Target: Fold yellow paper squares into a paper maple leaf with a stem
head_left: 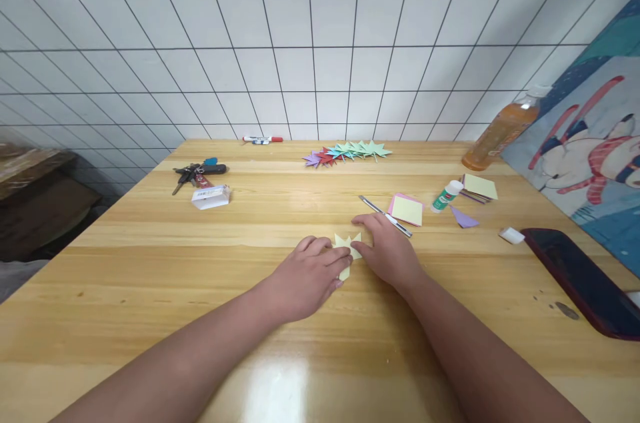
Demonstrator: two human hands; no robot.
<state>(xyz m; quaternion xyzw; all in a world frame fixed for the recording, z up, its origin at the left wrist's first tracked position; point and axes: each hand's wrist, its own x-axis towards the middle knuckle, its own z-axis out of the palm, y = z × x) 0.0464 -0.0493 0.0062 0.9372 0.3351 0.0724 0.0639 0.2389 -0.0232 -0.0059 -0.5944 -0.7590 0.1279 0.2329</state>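
Pale yellow paper, folded into a small piece (345,273) with sharp points on its far edge, is laid on the smooth-grained wooden table (200,349) between the two hands. It is partly covered by the left hand (307,279), whose fingers are stretched flat across it, unclenched. Its right side is touched by the thumb of the right hand (387,251), thumb and forefinger being held apart. Just beyond that hand, a slim metallic cutter (399,225) is set aslant, near flat square sheets (406,209) and a cylindrical glue stick (447,197). Farther back, spiky folded-paper shapes (360,151) are overlapped in a row before the glossy tiled wall (330,69).
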